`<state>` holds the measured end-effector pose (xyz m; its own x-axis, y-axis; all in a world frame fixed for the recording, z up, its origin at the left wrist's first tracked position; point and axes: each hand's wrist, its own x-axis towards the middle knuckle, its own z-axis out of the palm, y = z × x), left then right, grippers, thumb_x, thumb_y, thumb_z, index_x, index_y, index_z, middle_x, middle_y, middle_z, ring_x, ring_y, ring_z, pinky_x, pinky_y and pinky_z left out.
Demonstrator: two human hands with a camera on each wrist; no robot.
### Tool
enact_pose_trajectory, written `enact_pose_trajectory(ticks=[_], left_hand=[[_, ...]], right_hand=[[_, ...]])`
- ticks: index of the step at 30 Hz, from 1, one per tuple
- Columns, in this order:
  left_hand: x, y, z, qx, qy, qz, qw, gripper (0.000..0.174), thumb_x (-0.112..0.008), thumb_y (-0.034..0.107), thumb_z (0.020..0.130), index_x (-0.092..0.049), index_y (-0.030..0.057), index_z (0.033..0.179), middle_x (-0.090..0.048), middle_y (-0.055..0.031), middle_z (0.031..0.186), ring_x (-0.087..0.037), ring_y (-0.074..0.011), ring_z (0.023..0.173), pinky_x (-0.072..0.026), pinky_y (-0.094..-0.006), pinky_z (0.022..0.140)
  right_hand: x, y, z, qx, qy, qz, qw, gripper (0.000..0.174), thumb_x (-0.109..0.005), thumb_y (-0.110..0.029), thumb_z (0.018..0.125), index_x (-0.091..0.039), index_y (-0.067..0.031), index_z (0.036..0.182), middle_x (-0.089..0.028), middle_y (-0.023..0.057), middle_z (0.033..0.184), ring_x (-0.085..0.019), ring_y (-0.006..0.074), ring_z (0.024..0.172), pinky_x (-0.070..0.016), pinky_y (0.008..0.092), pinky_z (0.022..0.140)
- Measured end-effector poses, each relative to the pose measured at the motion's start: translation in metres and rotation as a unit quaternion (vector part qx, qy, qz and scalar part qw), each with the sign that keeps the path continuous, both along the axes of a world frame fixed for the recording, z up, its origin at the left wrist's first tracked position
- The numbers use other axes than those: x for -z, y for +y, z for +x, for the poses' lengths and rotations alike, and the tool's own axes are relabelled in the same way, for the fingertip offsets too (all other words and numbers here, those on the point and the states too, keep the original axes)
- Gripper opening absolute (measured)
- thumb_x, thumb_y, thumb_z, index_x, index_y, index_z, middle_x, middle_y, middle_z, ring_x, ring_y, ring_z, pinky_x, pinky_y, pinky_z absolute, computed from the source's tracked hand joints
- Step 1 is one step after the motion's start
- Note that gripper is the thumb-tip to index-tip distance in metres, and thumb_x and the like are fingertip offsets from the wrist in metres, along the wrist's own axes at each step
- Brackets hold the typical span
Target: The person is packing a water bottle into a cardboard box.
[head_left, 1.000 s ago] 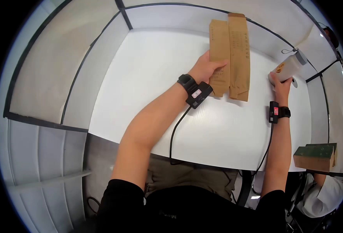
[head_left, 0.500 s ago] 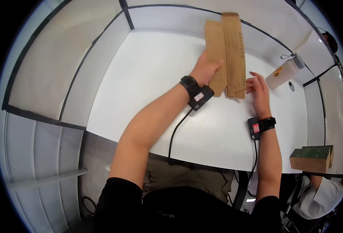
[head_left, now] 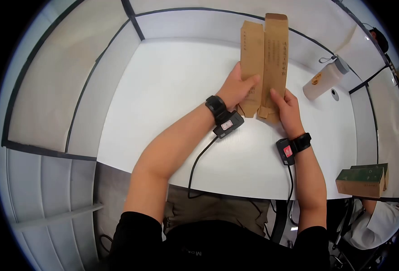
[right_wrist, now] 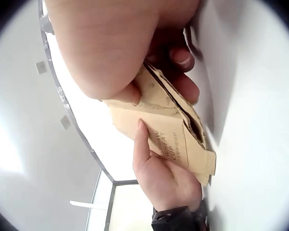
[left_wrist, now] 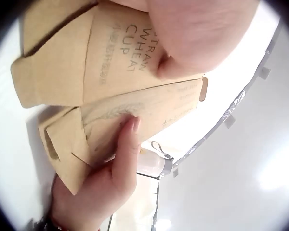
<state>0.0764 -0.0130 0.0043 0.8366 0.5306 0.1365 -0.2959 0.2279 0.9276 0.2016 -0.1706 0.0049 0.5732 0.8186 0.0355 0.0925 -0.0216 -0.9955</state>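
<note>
A flattened brown cardboard box (head_left: 275, 49) is held up over the white table in the head view, its two long panels side by side with a fold between them. My left hand (head_left: 236, 89) grips the left panel, thumb lying across its face. Lower on the right panel, my right hand (head_left: 290, 113) pinches the edge with the thumb in front. In the left wrist view, the cardboard (left_wrist: 111, 53) carries the print "STRAW WHEAT CUP", and loose end flaps (left_wrist: 62, 139) stick out. The right wrist view shows layered cardboard (right_wrist: 180, 113) between my right thumb and fingers.
A pale bottle (head_left: 321, 82) with a grey lid and strap stands at the back right, beside a round table hole (head_left: 335, 94). A green and brown box (head_left: 361, 181) sits at the right front corner. Low white walls (head_left: 186, 25) enclose the table. Cables trail from both wrists.
My right hand has let go of the bottle, which now stands on the table, and moved left to pinch the box's right panel. My left hand keeps its grip.
</note>
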Motion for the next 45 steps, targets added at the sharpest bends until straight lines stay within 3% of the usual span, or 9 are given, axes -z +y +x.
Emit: enact_pose_trajectory(ticks=[10,16,19,22,25,31,34,38,45], left_hand=[[0.001,-0.007,0.001,0.014,-0.022,0.146,0.989,0.075,-0.068,0.024,0.095,-0.020,-0.0025,0.146,-0.047,-0.0179,0.140,-0.048,-0.0243,0.132,-0.0449,-0.0373,0.108],[0.002,0.003,0.003,0.077,0.027,0.080,0.994,0.084,-0.066,0.038,0.097,-0.017,-0.0042,0.150,-0.042,-0.0206,0.148,-0.046,-0.0247,0.136,-0.0403,-0.0377,0.112],[0.003,0.000,0.006,0.061,0.049,0.074,0.994,0.091,-0.067,0.044,0.095,-0.014,-0.0043,0.151,-0.042,-0.0224,0.149,-0.044,-0.0276,0.138,-0.0386,-0.0393,0.114],[-0.010,-0.007,-0.004,0.099,0.074,0.145,0.982,0.088,-0.066,0.038,0.097,-0.011,0.0025,0.157,-0.039,-0.0201,0.153,-0.038,-0.0267,0.144,-0.0351,-0.0401,0.117],[-0.019,-0.010,-0.011,0.112,0.118,0.177,0.971,0.091,-0.069,0.034,0.095,-0.011,0.0022,0.157,-0.036,-0.0223,0.154,-0.039,-0.0300,0.143,-0.0348,-0.0414,0.117],[0.007,0.007,0.002,0.151,-0.028,-0.130,0.980,0.067,-0.052,0.040,0.102,-0.031,0.0019,0.153,-0.051,-0.0159,0.145,-0.052,-0.0271,0.132,-0.0394,-0.0410,0.114],[0.007,0.006,0.005,0.153,0.023,-0.153,0.976,0.062,-0.045,0.046,0.104,-0.039,0.0034,0.149,-0.057,-0.0130,0.139,-0.056,-0.0250,0.128,-0.0411,-0.0411,0.112],[-0.006,-0.015,-0.005,0.087,0.094,-0.015,0.992,0.062,-0.051,0.048,0.102,-0.041,0.0054,0.146,-0.057,-0.0124,0.138,-0.056,-0.0237,0.127,-0.0488,-0.0403,0.105],[-0.008,-0.001,-0.010,0.145,-0.002,-0.276,0.950,0.052,-0.045,0.037,0.104,-0.044,0.0050,0.145,-0.060,-0.0131,0.136,-0.061,-0.0265,0.122,-0.0501,-0.0435,0.103]], right_hand=[[-0.018,-0.009,-0.006,0.012,0.069,0.043,0.997,0.044,-0.052,-0.030,0.106,-0.052,0.0007,0.138,-0.064,0.0083,0.126,-0.061,0.0130,0.111,-0.0482,0.0271,0.095],[-0.012,-0.015,0.006,-0.029,0.144,0.036,0.989,0.052,-0.043,-0.037,0.108,-0.048,0.0010,0.143,-0.058,0.0112,0.136,-0.055,0.0157,0.122,-0.0437,0.0297,0.104],[-0.007,-0.010,-0.001,-0.041,0.066,0.052,0.996,0.061,-0.038,-0.040,0.109,-0.030,0.0000,0.155,-0.044,0.0160,0.152,-0.045,0.0220,0.137,-0.0346,0.0331,0.114],[-0.009,-0.006,-0.011,-0.025,-0.155,0.091,0.983,0.070,-0.032,-0.042,0.110,-0.005,-0.0023,0.161,-0.024,0.0178,0.163,-0.028,0.0269,0.149,-0.0229,0.0351,0.121],[-0.020,-0.009,-0.018,-0.060,-0.130,0.054,0.988,0.075,-0.031,-0.042,0.109,0.008,-0.0035,0.161,-0.013,0.0175,0.167,-0.020,0.0278,0.153,-0.0183,0.0354,0.122],[-0.011,-0.005,-0.013,-0.085,-0.146,0.088,0.982,0.074,-0.037,-0.037,0.108,0.004,-0.0077,0.162,-0.016,0.0169,0.167,-0.026,0.0297,0.151,-0.0228,0.0375,0.121],[-0.021,-0.010,-0.021,-0.112,-0.129,0.050,0.984,0.075,-0.045,-0.031,0.107,0.001,-0.0129,0.163,-0.024,0.0170,0.164,-0.038,0.0293,0.145,-0.0289,0.0381,0.118],[-0.018,-0.009,-0.018,-0.101,-0.091,0.019,0.991,0.071,-0.048,-0.024,0.106,-0.008,-0.0143,0.164,-0.041,0.0170,0.153,-0.047,0.0265,0.135,-0.0336,0.0359,0.115],[-0.010,-0.011,-0.010,-0.151,-0.093,0.041,0.983,0.075,-0.062,-0.024,0.098,-0.024,-0.0079,0.160,-0.027,0.0176,0.162,-0.028,0.0285,0.150,-0.0294,0.0390,0.119]])
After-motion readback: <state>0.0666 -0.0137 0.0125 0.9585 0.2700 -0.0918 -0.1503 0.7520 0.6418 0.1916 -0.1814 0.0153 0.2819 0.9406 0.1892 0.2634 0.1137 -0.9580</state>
